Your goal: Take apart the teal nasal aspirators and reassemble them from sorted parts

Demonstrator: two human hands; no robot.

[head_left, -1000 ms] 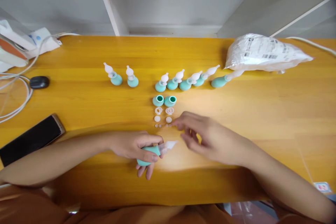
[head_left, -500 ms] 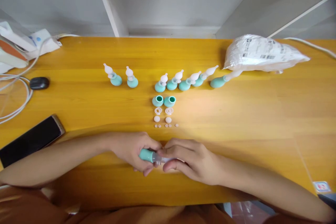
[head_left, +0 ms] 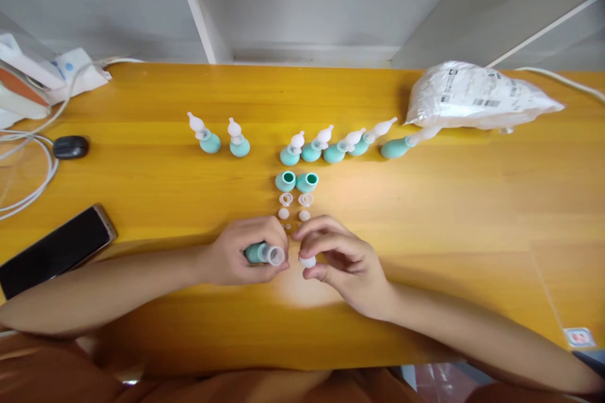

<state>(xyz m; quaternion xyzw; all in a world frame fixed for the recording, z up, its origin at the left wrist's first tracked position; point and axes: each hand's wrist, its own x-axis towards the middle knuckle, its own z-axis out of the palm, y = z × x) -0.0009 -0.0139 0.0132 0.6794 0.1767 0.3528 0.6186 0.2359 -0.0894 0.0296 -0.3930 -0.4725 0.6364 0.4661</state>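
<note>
Left grip [head_left: 239, 239]: I find it wrapped round teal squeeze bulb [head_left: 255, 254] with clear collar [head_left: 275, 255], above near middle of counter [head_left: 472, 220]. Right grip [head_left: 355, 267]: pinching white tip piece [head_left: 307, 262], partly hidden, apart from collar, just right of it. Beyond grips I note two open teal bulbs [head_left: 307, 183], two clear rings [head_left: 305, 199], two white domes [head_left: 283, 214]. Farther: seven white-tipped bulbs [head_left: 333, 152]. Plastic bag [head_left: 482, 97] far right; phone [head_left: 59, 252] left.

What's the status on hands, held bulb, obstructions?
Left hand gripping bulb, clear collar fitted. Right hand pinching white piece, apart from collar. Closest loose items: round white parts just beyond hands.
</note>
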